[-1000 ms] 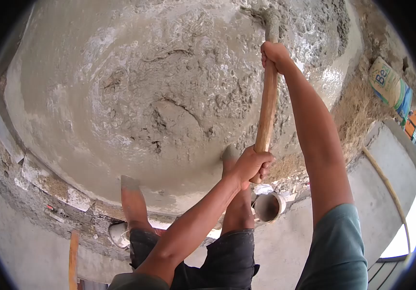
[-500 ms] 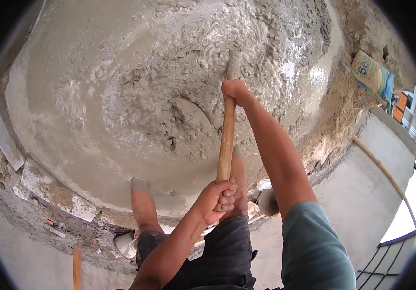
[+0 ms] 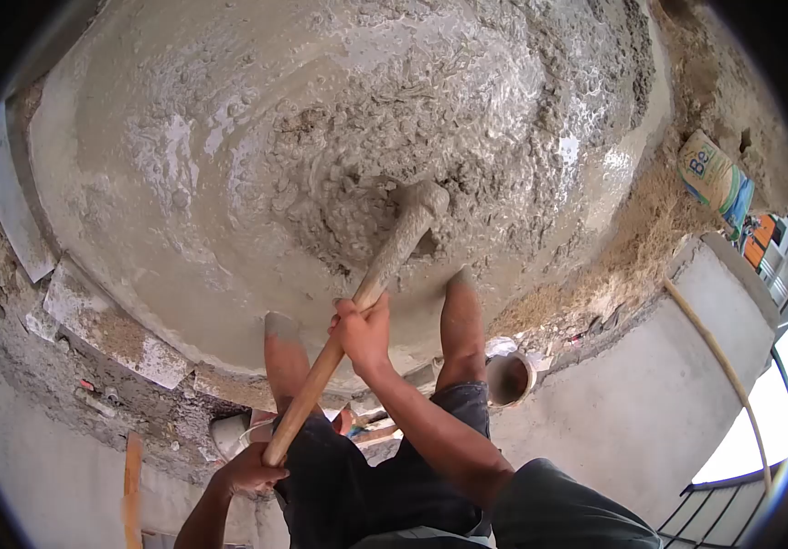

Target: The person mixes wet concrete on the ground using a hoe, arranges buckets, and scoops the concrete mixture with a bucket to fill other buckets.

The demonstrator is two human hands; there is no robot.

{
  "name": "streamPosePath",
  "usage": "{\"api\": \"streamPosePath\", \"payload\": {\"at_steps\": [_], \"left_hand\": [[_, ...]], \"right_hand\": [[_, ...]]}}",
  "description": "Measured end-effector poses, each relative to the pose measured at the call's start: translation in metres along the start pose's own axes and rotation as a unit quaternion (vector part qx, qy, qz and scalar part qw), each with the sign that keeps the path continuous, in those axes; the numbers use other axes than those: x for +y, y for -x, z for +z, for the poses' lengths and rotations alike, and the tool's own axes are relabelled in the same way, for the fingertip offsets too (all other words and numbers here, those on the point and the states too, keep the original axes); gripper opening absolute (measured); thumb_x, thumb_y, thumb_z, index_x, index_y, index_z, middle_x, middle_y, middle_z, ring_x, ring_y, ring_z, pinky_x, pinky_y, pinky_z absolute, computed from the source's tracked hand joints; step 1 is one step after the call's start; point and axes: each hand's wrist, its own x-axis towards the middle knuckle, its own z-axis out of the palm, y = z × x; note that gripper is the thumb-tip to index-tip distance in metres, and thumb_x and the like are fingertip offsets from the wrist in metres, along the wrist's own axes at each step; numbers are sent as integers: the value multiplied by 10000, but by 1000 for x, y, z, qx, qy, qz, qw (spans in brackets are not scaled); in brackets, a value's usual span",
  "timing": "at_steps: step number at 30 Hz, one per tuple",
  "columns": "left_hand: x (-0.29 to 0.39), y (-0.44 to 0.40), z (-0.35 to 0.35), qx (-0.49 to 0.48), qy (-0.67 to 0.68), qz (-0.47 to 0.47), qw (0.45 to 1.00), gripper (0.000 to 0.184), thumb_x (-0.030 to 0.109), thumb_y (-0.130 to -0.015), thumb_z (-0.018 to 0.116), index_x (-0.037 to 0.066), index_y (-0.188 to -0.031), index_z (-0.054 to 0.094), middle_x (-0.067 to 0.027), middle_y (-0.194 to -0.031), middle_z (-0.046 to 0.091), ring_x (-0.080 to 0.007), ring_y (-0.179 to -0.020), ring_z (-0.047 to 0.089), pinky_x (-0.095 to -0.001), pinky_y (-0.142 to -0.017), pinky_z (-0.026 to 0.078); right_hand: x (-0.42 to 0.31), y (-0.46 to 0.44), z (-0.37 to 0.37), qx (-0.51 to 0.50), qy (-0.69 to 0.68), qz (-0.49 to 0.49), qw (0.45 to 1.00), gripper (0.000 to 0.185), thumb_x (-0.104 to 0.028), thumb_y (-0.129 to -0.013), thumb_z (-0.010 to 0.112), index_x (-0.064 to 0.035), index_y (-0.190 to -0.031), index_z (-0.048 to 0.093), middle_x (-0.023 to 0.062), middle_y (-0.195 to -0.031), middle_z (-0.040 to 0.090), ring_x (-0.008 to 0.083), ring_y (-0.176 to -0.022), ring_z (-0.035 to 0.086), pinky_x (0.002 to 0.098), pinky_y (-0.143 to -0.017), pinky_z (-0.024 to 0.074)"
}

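Observation:
A long-handled hoe (image 3: 321, 371) slants across the view, its wooden handle coated with wet mortar at the far end. Its mortar-covered head (image 3: 421, 201) is sunk in the grey wet mortar (image 3: 202, 229), so the blade is largely hidden. My left hand (image 3: 252, 468) is closed round the butt end of the handle, beside my left thigh. Farther up the handle, my right hand (image 3: 362, 334) is wrapped round the wood, between my knees. Both my lower legs (image 3: 462, 320) stand in the mortar.
A crumpled printed cement bag (image 3: 714, 178) lies on the rough ground at right. A bucket (image 3: 510, 378) stands just outside the mortar's edge. A wooden pole (image 3: 714, 334) leans by the grey slab. Boards (image 3: 115, 329) border the mortar at left.
The hoe has been drawn toward me, its butt end now lower and farther left. Both hands moved down and left with it. My right hand is much nearer my body.

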Motion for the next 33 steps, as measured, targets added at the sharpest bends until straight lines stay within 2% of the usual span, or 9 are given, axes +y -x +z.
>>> {"api": "streamPosePath", "payload": {"at_steps": [3,7,10,11,14,16,19,25,33], "left_hand": [[-35,6,-53,189,-358,78,911,298,163,-710,744,29,-961,654,-134,-803,693,-245,-712,686,-362,-677,527],[-4,-23,-58,248,-433,68,864,352,224,-700,770,92,-1016,691,-148,-879,702,-307,-841,687,-381,-759,539],[97,-78,-2,226,-435,177,853,320,232,-666,779,95,-944,696,-158,-838,682,-341,-811,664,-394,-718,516],[133,-104,21,184,-412,214,867,463,288,-639,836,53,-1005,679,-150,-851,691,-296,-800,685,-363,-748,528],[234,-185,97,-95,-172,173,965,301,159,-815,746,25,-1009,560,-15,-727,571,-111,-624,598,-271,-544,500],[303,-217,143,-273,30,207,939,233,143,-861,686,72,-1022,535,31,-689,507,-66,-551,531,-242,-505,466],[365,-272,181,-385,216,211,872,183,132,-878,653,101,-989,511,73,-661,445,-10,-511,450,-178,-457,382],[301,-255,219,-341,377,191,840,139,125,-856,632,133,-828,496,102,-628,410,7,-475,366,-182,-433,285],[209,-162,203,-243,404,131,872,127,90,-877,606,111,-881,482,77,-647,398,1,-469,342,-189,-405,242]], "right_hand": [[54,47,-27,-120,-94,77,985,244,50,-807,566,-36,-992,432,94,-829,555,220,-739,606,396,-718,522],[9,70,-51,-157,-244,43,956,251,67,-829,550,-62,-1010,432,87,-878,552,244,-856,583,436,-820,479],[-68,11,-95,-161,-234,-50,957,241,21,-838,556,-74,-1017,425,86,-846,525,241,-808,540,446,-815,455],[-103,-21,-110,-137,-240,-76,958,236,-51,-848,583,-82,-1021,426,73,-805,488,212,-733,499,414,-758,456],[-213,-147,-151,-36,-171,-157,972,142,-105,-873,570,-58,-945,456,35,-722,459,142,-603,469,317,-565,440],[-283,-234,-172,-22,-128,-153,980,99,-93,-872,553,-63,-897,462,23,-706,457,133,-577,463,299,-524,440],[-330,-361,-199,-75,-40,-97,992,74,-82,-853,535,-30,-869,485,40,-654,462,159,-558,478,313,-523,454],[-248,-408,-193,-78,278,-30,957,138,-164,-784,480,-84,-673,500,71,-575,490,218,-477,493,370,-461,440],[-137,-298,-176,-98,167,110,975,152,-122,-812,467,-52,-678,476,78,-594,468,196,-509,487,335,-502,467]]}}
